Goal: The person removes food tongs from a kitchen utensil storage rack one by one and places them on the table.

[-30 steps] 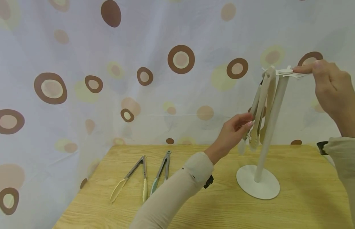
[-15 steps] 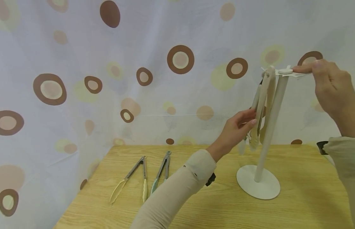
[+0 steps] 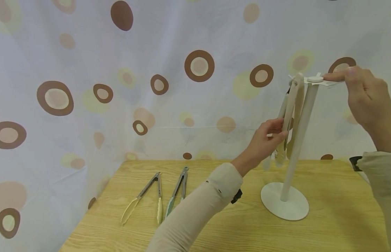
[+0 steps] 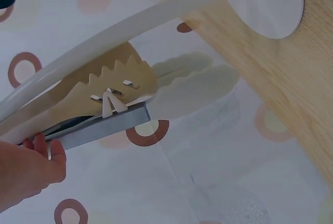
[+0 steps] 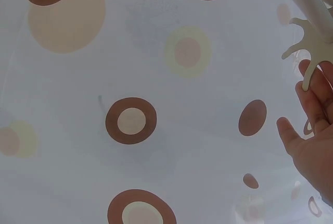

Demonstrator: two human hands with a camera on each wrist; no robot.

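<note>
A white utensil stand [image 3: 296, 150] with a round base rises at the right, a ring of hooks at its top. From one hook hang beige toothed tongs [image 4: 104, 88]; beside them hang metal-handled tongs [image 4: 119, 125] with pale, translucent tips [image 4: 203, 81]. My left hand [image 3: 266, 140] pinches the metal-handled tongs' handle between thumb and fingers, though part of this grip is hidden. At the top of the stand, my right hand [image 3: 367, 94] rests its outstretched index finger on the hook ring [image 5: 317, 41]. In the right wrist view its thumb stands apart from the ring.
Two opened tongs lie on the wooden table [image 3: 214, 238] at left: a cream-tipped pair [image 3: 151, 192] and a green-tipped pair [image 3: 179, 185], partly behind my left sleeve [image 3: 198, 206]. A patterned curtain [image 3: 170, 42] hangs behind the table.
My left hand has moved slightly right and up along the hanging tongs. My right hand stays at the hook ring, and the stand has not visibly moved.
</note>
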